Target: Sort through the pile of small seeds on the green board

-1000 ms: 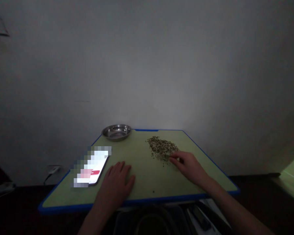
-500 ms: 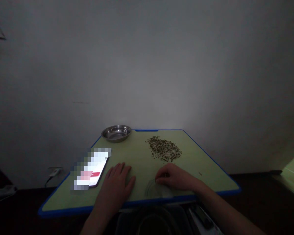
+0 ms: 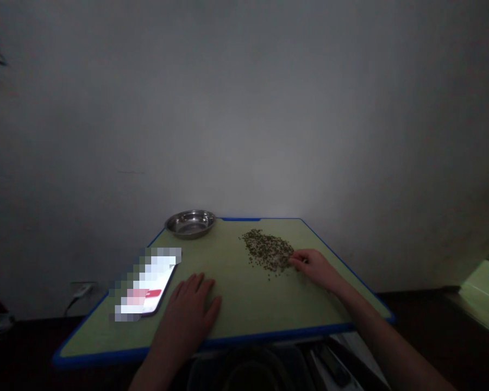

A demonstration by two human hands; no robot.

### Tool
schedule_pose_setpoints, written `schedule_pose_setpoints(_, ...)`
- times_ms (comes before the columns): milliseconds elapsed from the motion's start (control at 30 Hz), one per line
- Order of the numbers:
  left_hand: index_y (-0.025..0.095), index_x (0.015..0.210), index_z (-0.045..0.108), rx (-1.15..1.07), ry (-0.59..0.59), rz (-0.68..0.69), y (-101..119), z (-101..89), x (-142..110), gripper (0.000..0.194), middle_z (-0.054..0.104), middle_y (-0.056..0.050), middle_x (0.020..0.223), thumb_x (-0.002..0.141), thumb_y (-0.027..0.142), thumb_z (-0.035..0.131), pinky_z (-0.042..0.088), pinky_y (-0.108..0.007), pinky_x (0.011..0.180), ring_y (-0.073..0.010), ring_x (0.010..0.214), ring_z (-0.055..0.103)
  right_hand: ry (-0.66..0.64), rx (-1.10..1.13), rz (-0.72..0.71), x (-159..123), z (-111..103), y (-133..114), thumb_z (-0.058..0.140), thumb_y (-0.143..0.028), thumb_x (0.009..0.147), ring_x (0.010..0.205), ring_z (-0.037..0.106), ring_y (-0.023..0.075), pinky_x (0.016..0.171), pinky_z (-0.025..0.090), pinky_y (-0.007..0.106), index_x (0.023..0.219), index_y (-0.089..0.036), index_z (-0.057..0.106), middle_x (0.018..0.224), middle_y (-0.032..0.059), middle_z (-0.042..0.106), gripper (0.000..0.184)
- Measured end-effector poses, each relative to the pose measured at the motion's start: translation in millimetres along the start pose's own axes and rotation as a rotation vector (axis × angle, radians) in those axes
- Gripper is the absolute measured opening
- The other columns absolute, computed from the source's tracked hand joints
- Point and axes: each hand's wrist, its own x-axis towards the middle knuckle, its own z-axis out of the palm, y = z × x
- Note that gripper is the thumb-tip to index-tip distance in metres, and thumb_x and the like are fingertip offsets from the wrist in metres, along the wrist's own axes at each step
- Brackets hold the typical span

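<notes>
My left hand point(image 3: 190, 307) lies flat on the table with its fingers spread, holding nothing, just right of a phone point(image 3: 157, 288) with a lit screen. Across the table, my right hand point(image 3: 313, 267) has its thumb and fingers pinched together at the right edge of a scattered patch of small dark greenish beans or seeds point(image 3: 264, 248). A faint pale blur shows beside those fingertips; what they hold is too unclear to name.
A shallow steel bowl point(image 3: 190, 225) stands at the table's back left corner. The pale green table point(image 3: 236, 304) has a blue rim, and its back edge is near a grey wall point(image 3: 244, 108). A plugged-in charger point(image 3: 81, 291) is low on the left wall.
My right hand has moved forward and right, from near the front edge to the seeds. A faint clear, round-edged thing under it earlier no longer shows there. My left hand stays put.
</notes>
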Motion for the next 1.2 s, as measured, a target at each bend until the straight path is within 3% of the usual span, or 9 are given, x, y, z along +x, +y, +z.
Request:
schedule_pose_setpoints(200, 0.017, 0.123, 0.057, -0.006, 0.011, -0.005, -1, 0.8, 0, 0.045, 0.051, -0.015, 0.139, 0.088, 0.039, 0.040, 0.032, -0.049, 0.109, -0.0291, 0.131, 0.044, -0.023, 0.050, 0.027, 1, 10, 7, 0.049, -0.034, 0.078, 0.058, 0.054, 0.0146, 0.056, 0.037, 0.024, 0.066, -0.015, 0.063, 0.060, 0.0011, 0.062, 0.026)
schedule_pose_setpoints(633, 0.018, 0.121, 0.060, -0.032, 0.048, -0.001, -3, 2.7, 1, 0.044, 0.054, -0.014, 0.137, 0.086, 0.039, 0.043, 0.035, -0.050, 0.107, -0.0296, 0.129, 0.046, -0.014, 0.071, 0.032, 8, 7, 19, 0.050, -0.034, 0.078, 0.057, 0.054, 0.0149, 0.056, 0.039, 0.025, 0.066, -0.015, 0.065, 0.058, 0.0010, 0.062, 0.027)
schedule_pose_setpoints(1200, 0.018, 0.124, 0.058, -0.029, 0.031, -0.007, -4, 3.4, 2, 0.046, 0.053, -0.015, 0.138, 0.086, 0.039, 0.042, 0.034, -0.050, 0.108, -0.0297, 0.131, 0.045, -0.056, 0.085, -0.016, 9, 13, 11, 0.049, -0.037, 0.080, 0.056, 0.050, 0.0135, 0.055, 0.036, 0.024, 0.063, -0.016, 0.062, 0.057, 0.0000, 0.058, 0.030)
